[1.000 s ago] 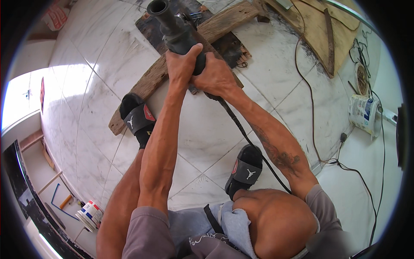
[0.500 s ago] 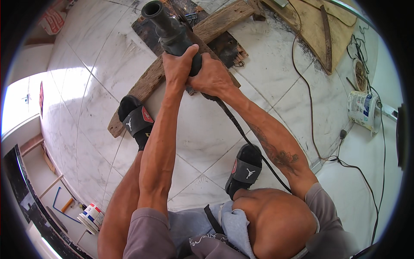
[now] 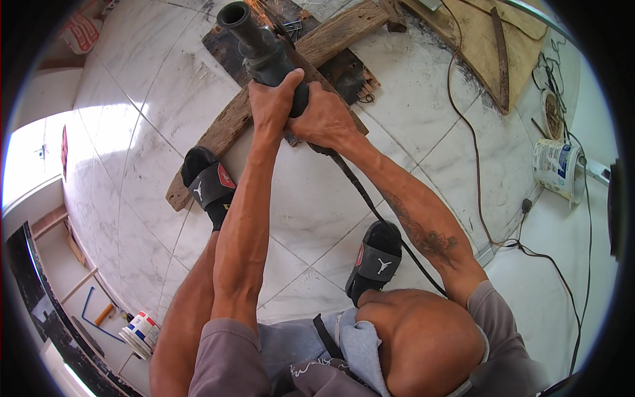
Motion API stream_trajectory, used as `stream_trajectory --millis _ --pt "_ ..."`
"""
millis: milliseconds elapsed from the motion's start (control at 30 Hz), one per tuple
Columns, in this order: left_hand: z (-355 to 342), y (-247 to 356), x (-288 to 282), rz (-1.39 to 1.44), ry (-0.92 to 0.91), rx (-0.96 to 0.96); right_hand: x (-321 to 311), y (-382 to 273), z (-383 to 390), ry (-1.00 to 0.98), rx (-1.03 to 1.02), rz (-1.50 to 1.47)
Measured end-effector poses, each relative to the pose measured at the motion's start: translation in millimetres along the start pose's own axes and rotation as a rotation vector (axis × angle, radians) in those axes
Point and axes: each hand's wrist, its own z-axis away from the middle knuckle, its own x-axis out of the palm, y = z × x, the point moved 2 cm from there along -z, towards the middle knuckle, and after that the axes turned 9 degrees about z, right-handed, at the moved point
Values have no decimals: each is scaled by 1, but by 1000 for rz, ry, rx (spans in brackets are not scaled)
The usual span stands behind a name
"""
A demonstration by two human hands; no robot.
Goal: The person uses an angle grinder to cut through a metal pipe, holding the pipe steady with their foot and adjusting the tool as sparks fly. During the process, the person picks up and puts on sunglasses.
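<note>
At the far left, a dark panel (image 3: pixel 43 291) is cut off by the black rim of the view, and a white tub (image 3: pixel 140 334) with red and blue patches is seen near it. A black sandal (image 3: pixel 210 185) is worn on the left foot, overlapping the end of a weathered wooden beam (image 3: pixel 228 135); whether weight is put on the wood cannot be told. The tool is gripped by the left hand (image 3: pixel 271 106), its thumb laid across the casing and its other fingers wrapped out of sight. The black power tool (image 3: pixel 254 53) is held over the beam at upper centre, its open tubular end turned upward; its working end is hidden by its own body. Its rear is clasped by the right hand (image 3: pixel 324 119), the fingers curled together around it, their tips concealed. Beneath the beam, a dark board (image 3: pixel 347 73) with a splintered edge is partly covered. A black cord (image 3: pixel 374 205) is trailed from the tool past the right forearm. At right, a plywood sheet (image 3: pixel 476 40) is cropped by the upper edge, and a white bucket (image 3: pixel 555 169) is tipped over. An orange glow (image 3: pixel 261 8) is shown beyond the tool, stronger than half a second earlier; both grips are unchanged.
</note>
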Motion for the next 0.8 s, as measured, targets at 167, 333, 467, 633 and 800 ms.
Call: stream_trajectory --millis 167,333,467,633,800 --pt "-1 0 0 -4 -5 -24 -2 0 0 -14 13 -4" --pt "0 0 0 4 -2 -32 1 2 -1 -1 11 -7" --pt "-2 0 -1 2 -9 -23 -2 -1 0 3 8 -14" --pt "-2 1 -5 -12 -6 -28 -1 -5 3 -3 -13 -41" --pt "1 4 -1 -18 -6 -21 0 -3 3 19 9 -42"
